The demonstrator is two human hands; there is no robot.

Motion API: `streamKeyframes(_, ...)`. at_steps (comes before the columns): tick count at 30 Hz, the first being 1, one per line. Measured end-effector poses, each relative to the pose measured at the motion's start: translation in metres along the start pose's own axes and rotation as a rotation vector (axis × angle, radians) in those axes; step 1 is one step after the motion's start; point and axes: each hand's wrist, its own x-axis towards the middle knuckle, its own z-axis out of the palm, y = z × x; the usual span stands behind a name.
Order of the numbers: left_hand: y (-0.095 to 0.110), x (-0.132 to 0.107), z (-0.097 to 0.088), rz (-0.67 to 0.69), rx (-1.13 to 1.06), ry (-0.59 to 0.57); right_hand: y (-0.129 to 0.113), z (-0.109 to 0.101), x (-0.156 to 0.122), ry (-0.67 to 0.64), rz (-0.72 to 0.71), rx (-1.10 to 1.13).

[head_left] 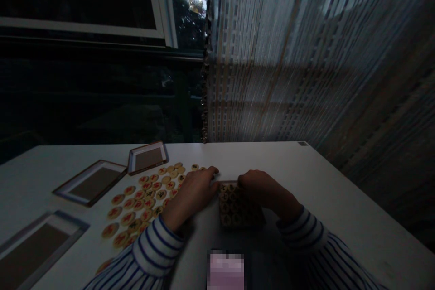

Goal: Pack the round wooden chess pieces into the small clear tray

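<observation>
A small tray (pixel 227 182) stands on the table in front of me, with rows of round wooden Chinese chess pieces (pixel 226 208) in it. My left hand (pixel 195 192) is at its far left corner, fingers stretched forward and thumb by the rim. The left fingers and thumb are apart. My right hand (pixel 263 189) reaches over the tray's far right part with its fingers curled down. What those fingers hold, if anything, is hidden, and this hand covers some of the tray. Left of my left hand lie many loose Chinese chess pieces (pixel 149 194), with red or dark characters.
Three shallow lids or trays with brownish insides lie on the white table (pixel 340 217): a far one (pixel 148 158), a middle one (pixel 97 183) and a near one (pixel 37 244). A string curtain (pixel 272 54) hangs behind the table, beside a dark window. The light is dim.
</observation>
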Motion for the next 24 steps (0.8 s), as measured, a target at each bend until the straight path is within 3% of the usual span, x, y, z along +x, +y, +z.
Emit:
streamKeyframes(8, -0.001, -0.0004, 0.0013, 0.015, 0.002, 0.001, -0.0035, -0.0064, 0.0007, -0.038, 0.014, 0.005)
streamKeyframes(24, 0.0007, -0.0024, -0.0036, 0.005, 0.015, -0.029, -0.0007, 0.0007, 0.0003, -0.023, -0.003, -0.013)
